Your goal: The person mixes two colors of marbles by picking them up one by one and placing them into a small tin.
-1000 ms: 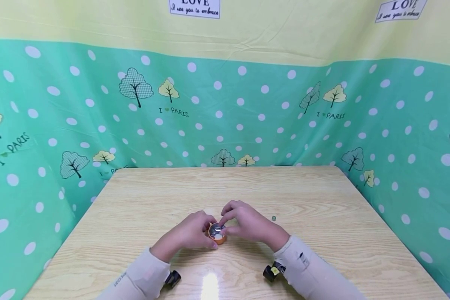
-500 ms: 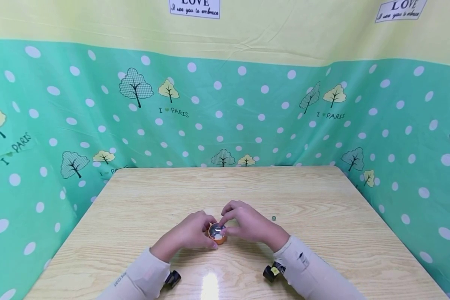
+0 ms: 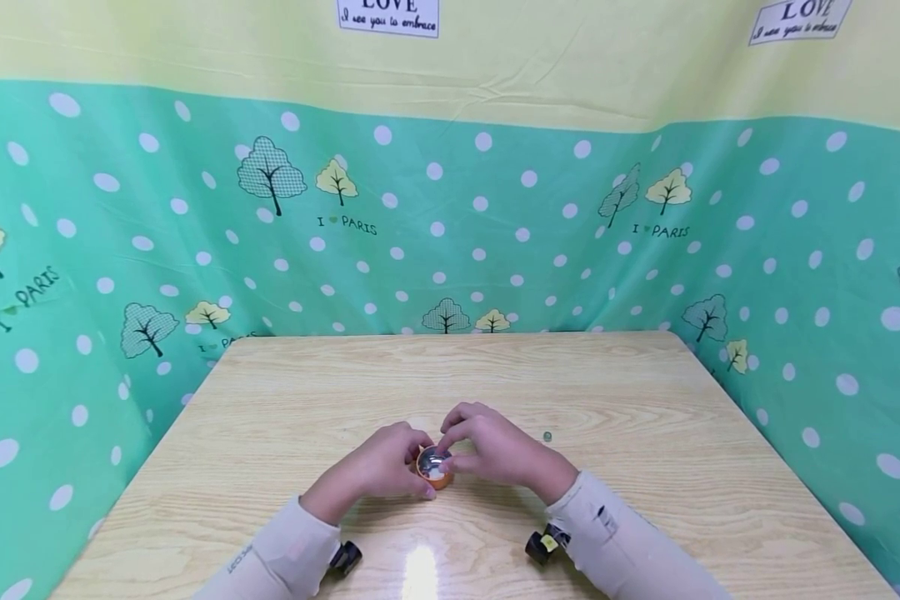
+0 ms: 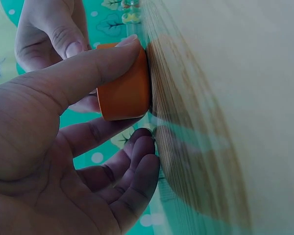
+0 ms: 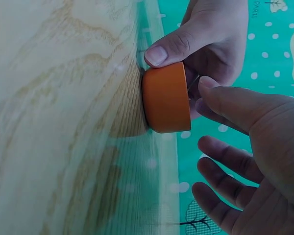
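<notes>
A small round orange cup (image 3: 437,482) with a shiny silvery inside stands upright on the table. My left hand (image 3: 382,461) grips its side, the thumb (image 4: 108,61) along the near wall and the other fingers curled behind. My right hand (image 3: 498,446) reaches over the cup's mouth from the right. Its thumb (image 5: 225,95) and index finger pinch at a thin, shiny metal piece (image 5: 193,87) at the mouth; how far this piece goes into the cup is hidden. The other right fingers are spread loosely apart from the cup.
A small greenish glass marble (image 3: 547,437) lies on the wooden table (image 3: 435,375) behind and to the right of the right hand. A green and yellow printed curtain (image 3: 450,225) surrounds the table's back and sides. Black wrist cameras hang under both sleeves.
</notes>
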Demonstrator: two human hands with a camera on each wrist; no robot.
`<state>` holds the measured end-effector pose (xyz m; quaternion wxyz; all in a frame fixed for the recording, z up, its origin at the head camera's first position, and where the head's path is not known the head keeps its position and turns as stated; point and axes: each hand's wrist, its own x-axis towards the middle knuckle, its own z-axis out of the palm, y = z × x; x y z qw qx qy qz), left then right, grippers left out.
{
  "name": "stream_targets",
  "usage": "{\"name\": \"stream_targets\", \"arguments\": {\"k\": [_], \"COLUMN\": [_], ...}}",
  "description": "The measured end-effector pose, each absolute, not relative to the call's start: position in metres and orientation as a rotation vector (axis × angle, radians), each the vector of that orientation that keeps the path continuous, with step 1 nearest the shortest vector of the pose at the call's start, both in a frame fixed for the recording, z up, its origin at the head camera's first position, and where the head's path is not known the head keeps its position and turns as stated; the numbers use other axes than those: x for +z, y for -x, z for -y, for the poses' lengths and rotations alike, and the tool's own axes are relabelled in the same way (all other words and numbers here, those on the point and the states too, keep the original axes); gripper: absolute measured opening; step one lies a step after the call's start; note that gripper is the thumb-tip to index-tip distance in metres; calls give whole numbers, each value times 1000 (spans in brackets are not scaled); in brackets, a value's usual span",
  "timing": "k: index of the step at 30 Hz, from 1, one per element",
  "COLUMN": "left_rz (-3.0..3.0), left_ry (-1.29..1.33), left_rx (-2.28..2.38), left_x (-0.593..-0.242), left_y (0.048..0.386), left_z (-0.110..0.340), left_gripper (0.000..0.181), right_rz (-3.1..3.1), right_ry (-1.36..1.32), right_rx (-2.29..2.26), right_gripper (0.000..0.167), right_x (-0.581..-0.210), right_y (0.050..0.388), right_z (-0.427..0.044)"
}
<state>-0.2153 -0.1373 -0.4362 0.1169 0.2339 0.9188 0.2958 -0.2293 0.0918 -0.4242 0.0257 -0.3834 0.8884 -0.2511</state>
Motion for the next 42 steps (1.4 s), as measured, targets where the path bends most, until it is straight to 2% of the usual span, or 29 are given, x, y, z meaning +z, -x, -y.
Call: {"name": "stream_targets", "arguments": {"k": [31,42], "left_rz": [-2667,-2686], "left_ry": [-625,-649], "left_rx": [882,875], "left_x": [-438,-437], "left_y": [215,215], "left_z": [138,139], "left_gripper": [53,51], "right_rz": [-2792,-2773], "right_ry": [1188,1099], "right_rx": [-737,-724], "right_gripper": [14,20], "right_x": [-420,-413], "right_y": [238,246], "right_z": [-103,-116]}}
